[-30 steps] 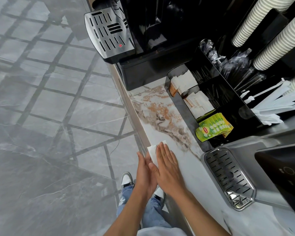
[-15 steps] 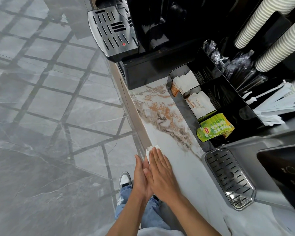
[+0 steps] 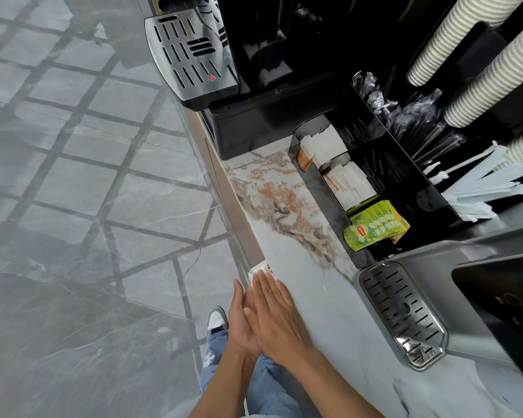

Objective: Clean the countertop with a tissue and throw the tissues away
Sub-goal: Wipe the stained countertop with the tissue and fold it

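A white tissue (image 3: 256, 270) lies at the front edge of the marble countertop (image 3: 302, 260), with only its far corner showing. My right hand (image 3: 277, 315) lies flat on top of it, fingers straight and together, pressing it down. My left hand (image 3: 239, 319) is held open against the counter's edge, beside and slightly under the right hand, palm turned toward the tissue. The rest of the tissue is hidden under my right fingers.
A black organiser (image 3: 375, 176) with sachets and green tea bags (image 3: 375, 226) stands behind the wiped strip. A steel drip tray (image 3: 402, 315) juts out at the right, another (image 3: 191, 55) at the far end. Paper cup stacks (image 3: 480, 70) hang above. Grey tiled floor (image 3: 88, 206) lies left.
My right hand has slid the tissue left across the counter to its front edge. The left hand stayed alongside at the edge. Less of the tissue shows now.
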